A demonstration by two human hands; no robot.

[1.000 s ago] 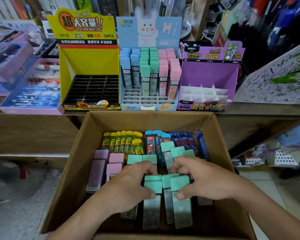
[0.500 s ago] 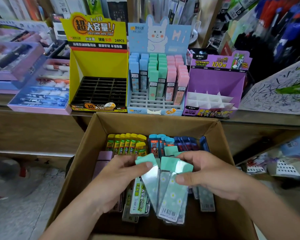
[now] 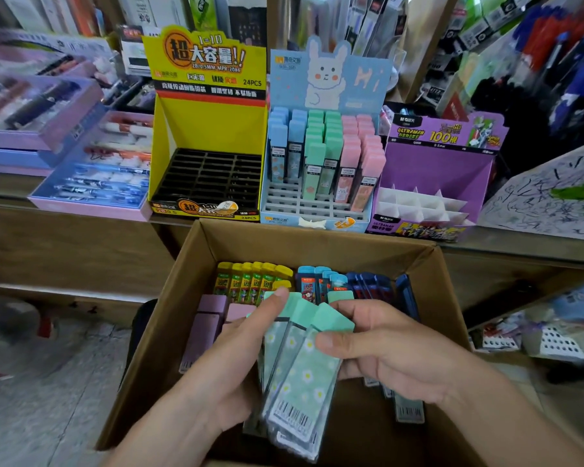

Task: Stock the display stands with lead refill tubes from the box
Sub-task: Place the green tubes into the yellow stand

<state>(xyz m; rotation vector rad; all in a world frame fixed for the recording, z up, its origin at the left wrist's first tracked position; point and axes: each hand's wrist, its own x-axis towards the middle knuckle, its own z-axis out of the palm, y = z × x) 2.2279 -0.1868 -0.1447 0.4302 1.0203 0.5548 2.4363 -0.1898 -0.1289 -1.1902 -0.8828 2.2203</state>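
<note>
Both hands hold a fanned bunch of green-capped lead refill tubes [image 3: 300,375] above the open cardboard box [image 3: 189,288]. My left hand [image 3: 230,362] grips the bunch from the left, thumb on a cap. From the right, my right hand [image 3: 381,348] grips it with the thumb across the front tube. Yellow tubes [image 3: 250,281], blue tubes [image 3: 321,284], dark blue tubes [image 3: 371,288] and purple tubes [image 3: 206,318] lie in the box. On the shelf behind stand a yellow display stand [image 3: 209,136] with bare black slots, a blue rabbit stand [image 3: 321,210] part-filled with blue, green and pink tubes, and a purple stand [image 3: 435,170] with white dividers.
Purple and blue trays of pens [image 3: 91,176] lie on the shelf at the left. A scribbled test sheet [image 3: 553,193] leans at the right. Hanging stationery fills the back. Grey floor [image 3: 31,382] shows left of the box, baskets [image 3: 553,342] on a lower shelf at the right.
Both hands have lifted the green tubes out of the box and fanned them upright. The view has shifted so the stands sit further right and lower.
</note>
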